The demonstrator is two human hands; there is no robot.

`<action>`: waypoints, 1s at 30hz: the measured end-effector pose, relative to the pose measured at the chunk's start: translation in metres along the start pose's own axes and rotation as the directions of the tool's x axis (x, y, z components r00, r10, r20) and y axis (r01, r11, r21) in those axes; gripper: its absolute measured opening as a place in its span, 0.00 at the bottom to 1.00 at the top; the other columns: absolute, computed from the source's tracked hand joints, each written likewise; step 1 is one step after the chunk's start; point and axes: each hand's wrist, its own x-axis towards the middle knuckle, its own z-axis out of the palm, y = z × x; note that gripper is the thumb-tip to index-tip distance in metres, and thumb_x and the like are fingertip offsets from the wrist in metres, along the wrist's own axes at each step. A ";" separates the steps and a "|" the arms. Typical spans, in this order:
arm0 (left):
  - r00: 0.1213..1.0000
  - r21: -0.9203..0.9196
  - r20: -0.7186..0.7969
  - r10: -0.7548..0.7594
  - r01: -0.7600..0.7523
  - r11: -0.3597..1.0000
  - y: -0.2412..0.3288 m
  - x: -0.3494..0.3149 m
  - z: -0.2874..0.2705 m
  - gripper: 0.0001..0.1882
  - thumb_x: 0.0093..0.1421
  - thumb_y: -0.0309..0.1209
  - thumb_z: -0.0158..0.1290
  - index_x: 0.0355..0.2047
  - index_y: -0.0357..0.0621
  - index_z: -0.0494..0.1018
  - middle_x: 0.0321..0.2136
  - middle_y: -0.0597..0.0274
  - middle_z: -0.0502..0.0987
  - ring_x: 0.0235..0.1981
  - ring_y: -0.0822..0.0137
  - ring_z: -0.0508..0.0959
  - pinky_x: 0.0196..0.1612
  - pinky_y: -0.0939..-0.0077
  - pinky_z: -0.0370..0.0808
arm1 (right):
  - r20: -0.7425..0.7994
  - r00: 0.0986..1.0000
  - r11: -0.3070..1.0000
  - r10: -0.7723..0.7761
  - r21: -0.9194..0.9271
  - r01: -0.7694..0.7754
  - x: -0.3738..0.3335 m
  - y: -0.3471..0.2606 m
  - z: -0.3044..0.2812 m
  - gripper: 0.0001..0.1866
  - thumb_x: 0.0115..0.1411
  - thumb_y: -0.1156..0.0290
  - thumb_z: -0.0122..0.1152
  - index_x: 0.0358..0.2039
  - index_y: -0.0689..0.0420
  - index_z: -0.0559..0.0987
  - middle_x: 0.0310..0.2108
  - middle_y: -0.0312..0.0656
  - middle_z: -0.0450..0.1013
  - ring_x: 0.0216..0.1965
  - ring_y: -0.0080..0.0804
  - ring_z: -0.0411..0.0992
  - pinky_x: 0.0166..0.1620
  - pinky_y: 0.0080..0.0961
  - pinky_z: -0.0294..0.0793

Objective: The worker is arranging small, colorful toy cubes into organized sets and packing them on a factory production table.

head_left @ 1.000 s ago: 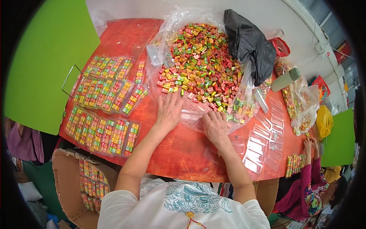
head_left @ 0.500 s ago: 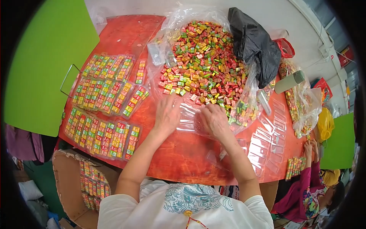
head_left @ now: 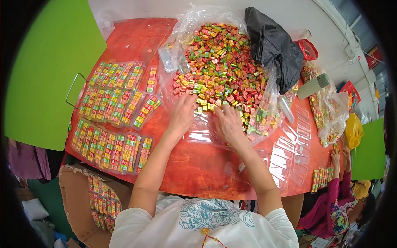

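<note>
Two hands (head_left: 182, 115) (head_left: 230, 125) at packets (head_left: 225, 62), red table (head_left: 194, 169)

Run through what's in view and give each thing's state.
Small wrapped blocks: loose, heaped
Clear plastic sheet: spread under heap
Filled trays: in overlapping rows
Unfilled trays: overlapping
Black plastic bag: crumpled
Cardboard box: open, holding filled trays
Left hand: at heap's near edge
Right hand: curled, at heap's near edge

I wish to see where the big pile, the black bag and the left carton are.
Big pile (head_left: 225, 66): head view, middle of its pieces.
Black bag (head_left: 273, 49): head view, crumpled middle.
Left carton (head_left: 75, 196): head view, bare inner wall.
</note>
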 end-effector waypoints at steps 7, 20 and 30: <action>0.999 0.209 0.050 -0.017 0.006 0.978 -0.004 -0.007 -0.013 0.19 0.61 0.26 0.52 0.53 0.44 0.75 0.45 0.49 0.74 0.49 0.46 0.75 0.51 0.52 0.72 | 0.212 0.954 0.977 -0.214 0.025 0.213 -0.028 -0.027 -0.010 0.13 0.59 0.68 0.63 0.44 0.53 0.78 0.36 0.42 0.72 0.40 0.39 0.73 0.46 0.37 0.67; 0.987 0.404 0.156 0.026 -0.088 0.910 0.005 -0.015 -0.003 0.17 0.56 0.34 0.60 0.47 0.52 0.78 0.41 0.56 0.73 0.48 0.54 0.73 0.47 0.54 0.65 | -0.022 1.000 1.000 0.021 0.021 -0.020 0.014 0.010 0.021 0.16 0.55 0.66 0.67 0.45 0.50 0.79 0.42 0.41 0.72 0.46 0.42 0.72 0.50 0.40 0.67; 0.965 0.450 0.263 -0.008 -0.115 0.886 0.007 -0.009 -0.003 0.18 0.56 0.34 0.60 0.49 0.54 0.78 0.43 0.56 0.72 0.48 0.54 0.72 0.48 0.54 0.65 | 0.000 0.999 0.999 -0.037 0.032 0.037 -0.004 0.010 0.005 0.15 0.54 0.65 0.67 0.43 0.51 0.79 0.43 0.42 0.71 0.47 0.41 0.69 0.50 0.40 0.66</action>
